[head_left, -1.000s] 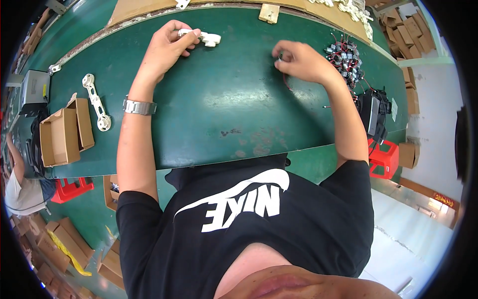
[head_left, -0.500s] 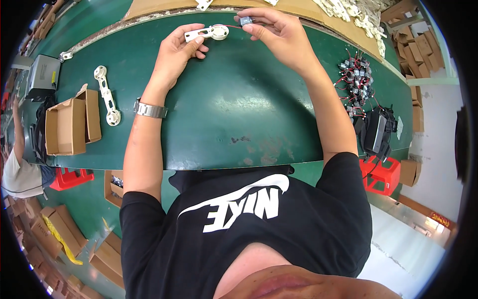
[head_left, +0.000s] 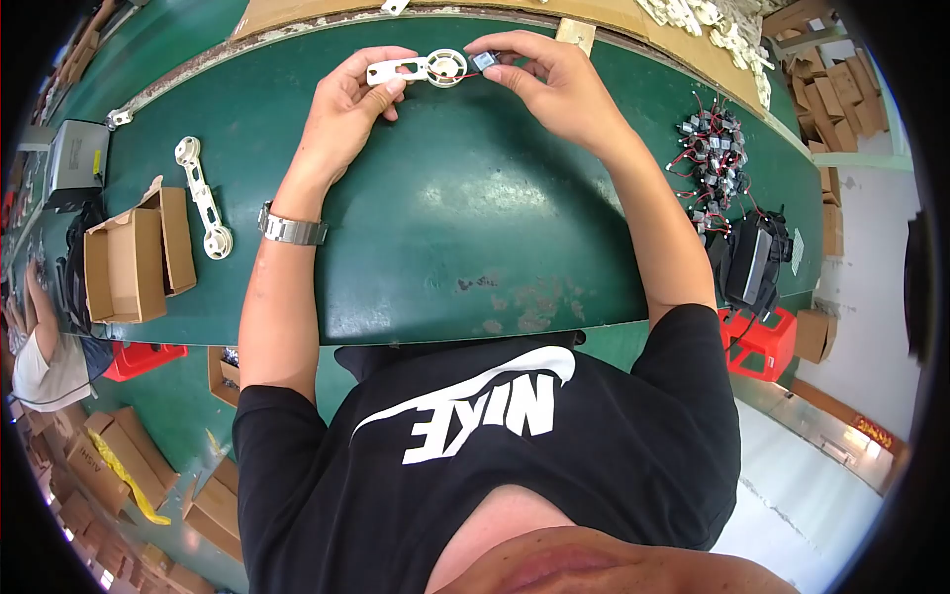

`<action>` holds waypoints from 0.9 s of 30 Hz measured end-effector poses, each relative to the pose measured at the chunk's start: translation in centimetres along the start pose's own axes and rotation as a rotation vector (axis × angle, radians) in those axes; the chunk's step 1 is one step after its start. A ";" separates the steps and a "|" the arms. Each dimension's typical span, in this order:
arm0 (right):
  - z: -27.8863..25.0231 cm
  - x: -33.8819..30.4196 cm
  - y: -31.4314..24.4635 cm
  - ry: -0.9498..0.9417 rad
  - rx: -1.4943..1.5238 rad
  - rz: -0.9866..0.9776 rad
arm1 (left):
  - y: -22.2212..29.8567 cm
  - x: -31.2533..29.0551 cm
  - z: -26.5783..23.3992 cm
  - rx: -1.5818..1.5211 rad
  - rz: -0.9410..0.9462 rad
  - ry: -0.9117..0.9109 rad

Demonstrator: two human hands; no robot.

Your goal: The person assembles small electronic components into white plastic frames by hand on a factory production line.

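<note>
My left hand (head_left: 363, 87) grips the narrow end of a white plastic bracket (head_left: 414, 68), thumb on top. Its round ring end points right, toward my other hand. Between thumb and fingertips, my right hand (head_left: 550, 77) pinches a small grey motor (head_left: 484, 61), held just right of the ring. A thin red wire runs between motor and ring; how it is fixed there is too small to tell. On the green table (head_left: 465, 208) to the left lies another white plastic piece (head_left: 204, 198) with round ends.
A pile of small motors with red and black wires (head_left: 714, 153) lies on the right, beside a black device (head_left: 750, 259). Open cardboard boxes (head_left: 126, 259) and a grey metal box (head_left: 79, 165) stand left. White plastic parts (head_left: 708, 25) lie on cardboard at the far right.
The motor has come down and closer to the ring. The bracket has turned a little, and its ring face shows more openly. The wire between them hangs shorter.
</note>
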State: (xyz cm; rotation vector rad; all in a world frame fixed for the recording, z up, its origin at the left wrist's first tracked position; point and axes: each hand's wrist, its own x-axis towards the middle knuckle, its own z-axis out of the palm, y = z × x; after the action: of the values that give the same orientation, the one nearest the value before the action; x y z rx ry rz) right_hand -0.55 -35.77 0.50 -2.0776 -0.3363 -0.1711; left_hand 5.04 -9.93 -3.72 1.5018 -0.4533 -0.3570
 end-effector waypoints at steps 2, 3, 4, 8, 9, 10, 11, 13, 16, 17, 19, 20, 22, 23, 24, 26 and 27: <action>-0.2 -0.2 -0.3 -0.009 -0.045 -0.013 | 0.0 -0.1 0.0 -0.007 0.007 0.017; -0.3 -0.3 -0.5 -0.017 -0.091 -0.025 | 0.0 -0.1 0.0 0.011 0.013 0.020; -0.4 -0.3 -0.7 -0.018 -0.091 -0.026 | 0.0 -0.1 -0.1 0.030 0.019 0.023; -0.5 -0.3 -0.9 -0.010 -0.111 0.007 | 0.2 -0.2 0.0 0.052 0.026 0.029; -0.4 -0.2 -0.9 0.004 -0.106 0.060 | 0.3 -0.3 0.1 0.071 0.025 0.026; -0.3 -0.2 -0.6 0.005 -0.109 0.062 | 0.4 -0.2 0.2 0.089 0.024 0.020; -0.1 -0.2 -0.1 0.050 -0.098 0.034 | 0.3 -0.2 0.3 0.087 0.024 0.018; 0.3 -0.1 0.0 0.094 -0.086 0.007 | 0.1 -0.2 0.5 0.124 0.060 0.003; 1.0 -0.3 -0.5 0.070 -0.062 0.030 | -1.0 -0.1 1.1 0.105 0.224 0.014; 1.1 -0.3 -0.6 0.059 -0.162 -0.054 | -1.1 -0.1 1.2 0.104 0.223 0.013; 1.4 -0.5 -0.5 0.058 -0.338 -0.174 | -0.9 -0.3 1.4 0.384 0.288 0.050; 1.5 -0.7 -0.4 0.058 -0.339 -0.172 | -0.7 -0.4 1.6 0.383 0.286 0.049; 1.8 -1.1 -0.4 0.063 -0.533 -0.202 | -0.1 -0.6 2.2 0.517 0.322 0.082; 1.7 -1.1 -0.6 0.062 -0.533 -0.201 | -0.2 -0.7 2.4 0.517 0.321 0.082; 1.6 -1.2 -1.0 0.054 -0.638 -0.239 | -0.2 -0.7 2.6 0.552 0.363 0.090; 1.6 -1.3 -1.5 0.045 -0.743 -0.277 | -0.2 -0.8 2.9 0.586 0.404 0.098; 1.7 -1.4 -1.7 0.020 -0.737 -0.268 | -0.2 -0.9 3.0 0.594 0.415 0.099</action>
State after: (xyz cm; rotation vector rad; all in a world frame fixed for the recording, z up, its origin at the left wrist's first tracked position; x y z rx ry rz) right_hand -2.41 -33.76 0.73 -2.7432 -0.6055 -0.5417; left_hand 2.81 -12.09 -3.90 1.9301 -0.8214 0.2013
